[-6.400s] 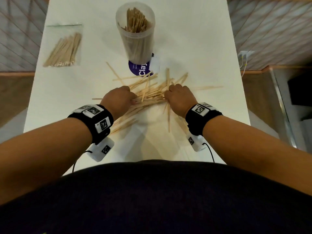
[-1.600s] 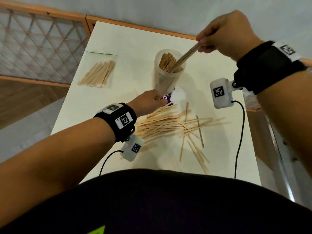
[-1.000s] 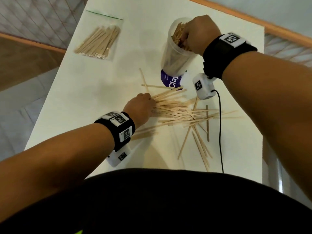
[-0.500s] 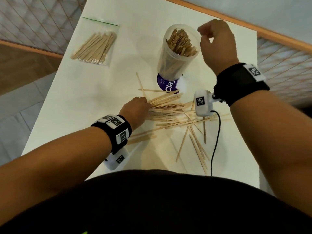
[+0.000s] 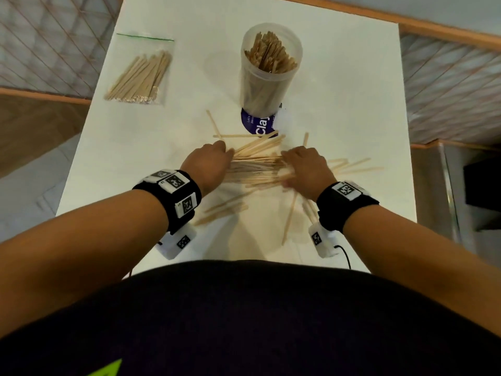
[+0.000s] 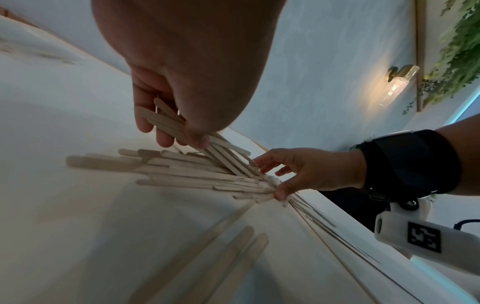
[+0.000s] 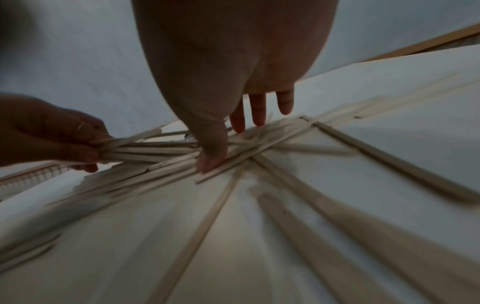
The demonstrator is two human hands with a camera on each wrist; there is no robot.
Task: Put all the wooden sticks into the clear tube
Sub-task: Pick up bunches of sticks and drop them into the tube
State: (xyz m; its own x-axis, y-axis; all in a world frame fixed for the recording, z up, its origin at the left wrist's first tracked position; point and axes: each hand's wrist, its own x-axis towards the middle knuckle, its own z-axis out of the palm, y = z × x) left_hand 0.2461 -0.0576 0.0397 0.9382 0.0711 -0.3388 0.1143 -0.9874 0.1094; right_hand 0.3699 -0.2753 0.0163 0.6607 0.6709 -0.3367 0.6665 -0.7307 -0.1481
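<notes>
Loose wooden sticks (image 5: 257, 169) lie fanned on the white table (image 5: 339, 85), just in front of the part-filled clear tube (image 5: 268, 69). Left hand (image 5: 208, 164) pinches a bundle's ends; right hand (image 5: 303, 169) rests with fingers spread on the pile, gripping nothing yet. Sticks look light, stiff, smooth (prob. slip sideways): squeeze a bundle mid-length, ends aligned.

I see bare forearms, each with a black wrist strap (image 5: 176, 198) carrying white square-coded tags. A white camera block (image 5: 177, 241) hangs under each wrist, the right one (image 5: 322, 241) trailing a black cable. A dark shirt (image 5: 244, 321) shows a lime patch.
</notes>
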